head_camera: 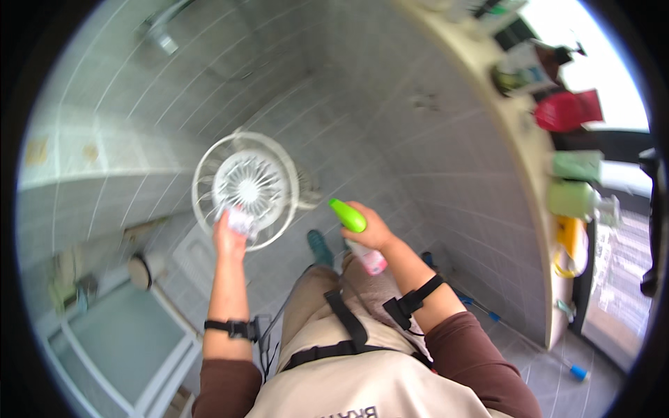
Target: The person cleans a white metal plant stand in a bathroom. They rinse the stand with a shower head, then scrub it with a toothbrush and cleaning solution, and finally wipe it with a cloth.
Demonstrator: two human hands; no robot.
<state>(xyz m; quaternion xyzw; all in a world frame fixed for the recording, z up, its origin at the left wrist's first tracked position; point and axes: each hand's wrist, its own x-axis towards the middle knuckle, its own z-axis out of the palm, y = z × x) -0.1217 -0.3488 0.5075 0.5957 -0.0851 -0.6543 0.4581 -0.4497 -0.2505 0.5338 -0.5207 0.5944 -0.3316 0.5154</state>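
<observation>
My left hand [227, 230] grips a crumpled whitish cloth [240, 221], held at the near side of a round white openwork basket or rack [295, 188]. Inside its outer ring is a slotted disc [248, 190] with a radial pattern. In my right hand [372, 230] is a spray bottle with a bright green head [349, 215] and a pink and white body [372, 260]. The green end points up and left, towards the white ring but apart from it. My fingers wrap around the bottle just below its head, hiding part of it.
A pale ledge [515, 136] at right carries a pump bottle [538, 68], a red pouch [567, 111], green containers [572, 198] and a yellow item [569, 245]. Grey tiled walls surround the tiled floor [334, 125]. A frosted-glass panel [125, 339] stands lower left; a shower fitting [163, 41] is upper left.
</observation>
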